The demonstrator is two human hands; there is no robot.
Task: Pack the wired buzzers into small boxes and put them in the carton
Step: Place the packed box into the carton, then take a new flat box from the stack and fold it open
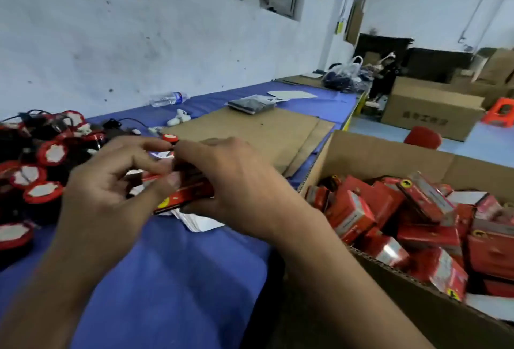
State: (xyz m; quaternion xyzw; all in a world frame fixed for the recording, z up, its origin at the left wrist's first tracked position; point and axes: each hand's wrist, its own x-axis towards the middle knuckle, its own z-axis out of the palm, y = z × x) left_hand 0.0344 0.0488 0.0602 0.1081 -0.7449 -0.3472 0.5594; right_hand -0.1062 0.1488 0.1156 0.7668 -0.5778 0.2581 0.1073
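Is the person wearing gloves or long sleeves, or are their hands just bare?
Just bare. The left hand and the right hand have no gloves on. No rings show on the fingers, and no watch or bracelet shows on either wrist. Both forearms are uncovered all the way down to the bottom edge of the picture, so no sleeve can be seen.

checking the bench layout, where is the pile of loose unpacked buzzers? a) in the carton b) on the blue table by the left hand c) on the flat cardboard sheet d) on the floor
b: the loose buzzers lie heaped on the blue table just outside the left hand; the carton holds only small red boxes.
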